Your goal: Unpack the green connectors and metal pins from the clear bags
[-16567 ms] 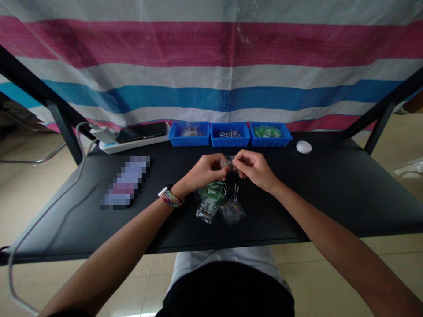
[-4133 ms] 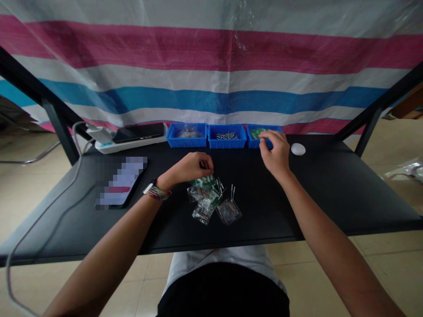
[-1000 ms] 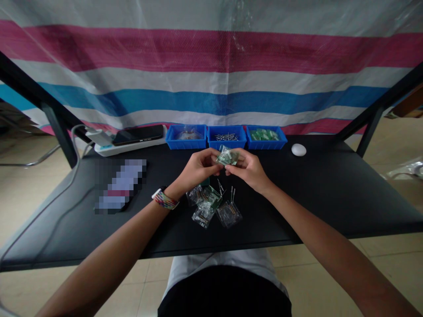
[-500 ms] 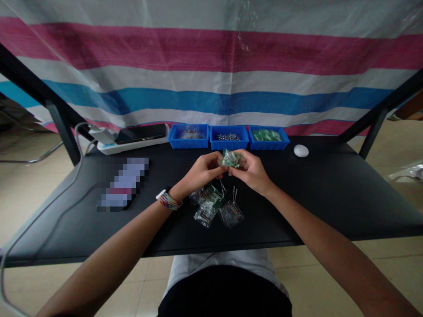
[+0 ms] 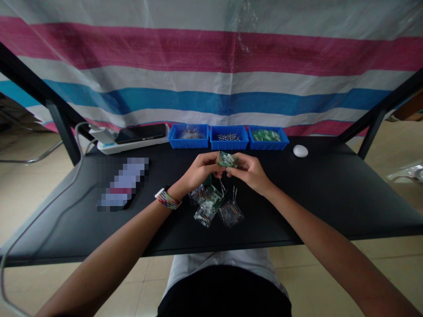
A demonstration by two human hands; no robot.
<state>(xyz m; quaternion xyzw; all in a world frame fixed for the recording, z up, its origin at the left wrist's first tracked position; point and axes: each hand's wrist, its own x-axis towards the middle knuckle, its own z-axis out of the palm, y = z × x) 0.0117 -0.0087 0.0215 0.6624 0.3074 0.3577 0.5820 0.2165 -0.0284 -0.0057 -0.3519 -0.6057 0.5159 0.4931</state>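
Both hands meet above the middle of the black table (image 5: 330,193). My left hand (image 5: 199,169) and my right hand (image 5: 248,171) pinch the same small clear bag with green parts (image 5: 226,159) between their fingertips. Just below them lies a heap of small clear bags (image 5: 211,204), some with green parts, and a few loose metal pins (image 5: 234,192). At the back stand three blue trays: the left tray (image 5: 188,136) with clear bags, the middle tray (image 5: 229,137) with metal pins, the right tray (image 5: 268,137) with green parts.
A dark phone rests on a white power strip (image 5: 132,136) at the back left, its cable running off the table. A blurred flat object (image 5: 124,182) lies left of my hands. A white round object (image 5: 300,151) sits right of the trays. A striped tarp hangs behind.
Four seconds ago my right hand was at the right tray; it has come back and both hands now hold a bag with green parts, which has turned slightly over the last second.
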